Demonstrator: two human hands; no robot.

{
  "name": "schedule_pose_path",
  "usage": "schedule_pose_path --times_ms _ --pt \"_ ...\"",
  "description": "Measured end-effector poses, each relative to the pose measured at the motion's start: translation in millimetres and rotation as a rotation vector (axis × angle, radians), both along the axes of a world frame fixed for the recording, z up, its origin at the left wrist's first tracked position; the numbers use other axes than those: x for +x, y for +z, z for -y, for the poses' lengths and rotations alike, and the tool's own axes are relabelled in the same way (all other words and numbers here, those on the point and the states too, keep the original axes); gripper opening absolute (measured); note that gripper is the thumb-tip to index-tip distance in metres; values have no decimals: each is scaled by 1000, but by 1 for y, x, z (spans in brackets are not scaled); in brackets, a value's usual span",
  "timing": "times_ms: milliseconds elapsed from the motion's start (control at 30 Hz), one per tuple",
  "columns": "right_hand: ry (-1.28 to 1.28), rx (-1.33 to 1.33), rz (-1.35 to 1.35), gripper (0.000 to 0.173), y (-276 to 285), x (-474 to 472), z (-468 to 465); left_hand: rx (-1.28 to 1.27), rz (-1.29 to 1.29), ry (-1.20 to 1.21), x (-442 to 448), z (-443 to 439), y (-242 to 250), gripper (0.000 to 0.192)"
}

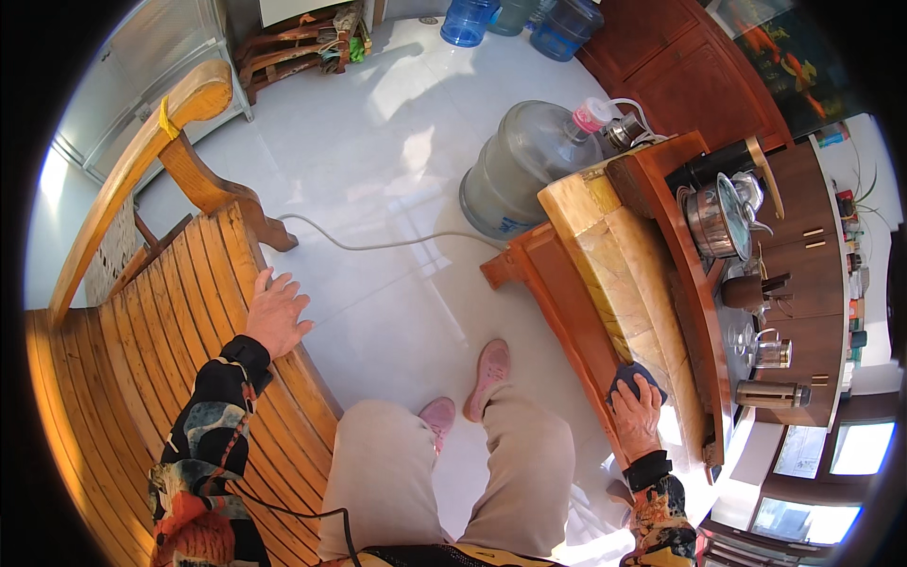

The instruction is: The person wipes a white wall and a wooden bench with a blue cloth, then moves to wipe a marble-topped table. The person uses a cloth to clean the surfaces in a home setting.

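Note:
My right hand (636, 414) is closed on a dark blue cloth (635, 383), pressed to the lower edge of a wooden tea table's side. That side has a reddish-brown frame (567, 312) and a yellow marble-like panel (602, 244). Fingers spread, my left hand (278, 313) holds nothing and is over the front edge of a slatted wooden bench (205, 283); whether it touches the slats I cannot tell. Part of the cloth is hidden under my right fingers.
A large water jug (521, 170) with a pump top stands by the table's far end. A pale cable (368, 246) crosses the floor. On the table are a glass-lidded pot (716, 216), a glass pitcher (772, 353) and a metal flask (772, 394). Blue water jugs (468, 21) stand farther off.

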State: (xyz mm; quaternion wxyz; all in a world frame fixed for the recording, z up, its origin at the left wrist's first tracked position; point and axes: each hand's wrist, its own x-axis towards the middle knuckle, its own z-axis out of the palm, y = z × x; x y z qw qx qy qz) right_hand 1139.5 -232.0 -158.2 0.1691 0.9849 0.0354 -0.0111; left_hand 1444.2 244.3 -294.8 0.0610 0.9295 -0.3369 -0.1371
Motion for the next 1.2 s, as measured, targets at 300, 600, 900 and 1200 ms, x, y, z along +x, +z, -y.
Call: schedule_pose_path --times_ms 300,600,900,1200 --pt "158 212 92 23 -62 143 -54 0 17 -15 1 1 1 32" --pt "90 88 125 23 -107 179 -21 -25 3 15 -1 4 4 33" --pt "-62 38 -146 24 -73 -41 35 7 1 5 0 5 3 34" --pt "-102 89 -103 22 -85 -33 26 -2 25 -6 -1 5 3 35"
